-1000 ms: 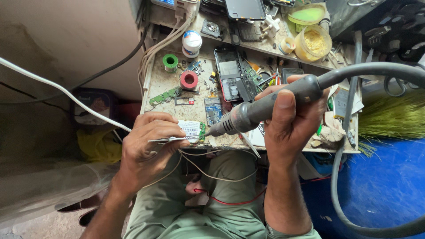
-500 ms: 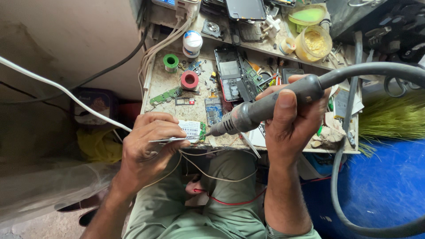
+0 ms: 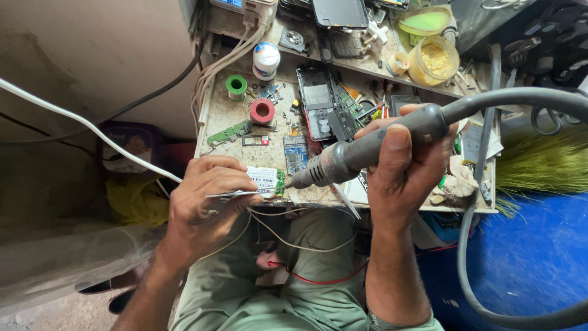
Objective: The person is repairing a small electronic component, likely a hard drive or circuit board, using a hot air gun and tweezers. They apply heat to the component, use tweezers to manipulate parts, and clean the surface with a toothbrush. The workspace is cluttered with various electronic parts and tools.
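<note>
At centre frame, the right hand (image 3: 407,162) wraps its fingers around a grey hot-air wand (image 3: 367,150), nozzle aimed at a small green circuit board (image 3: 267,180) at the cluttered tabletop's (image 3: 229,116) near edge. The left hand (image 3: 205,199) pinches metal tweezers (image 3: 242,194) against the board.

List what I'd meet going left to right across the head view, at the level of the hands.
White cable → left hand pinching tweezers → small circuit board with a white label → grey hot-air handpiece → right hand wrapped round it → grey hose.
</note>
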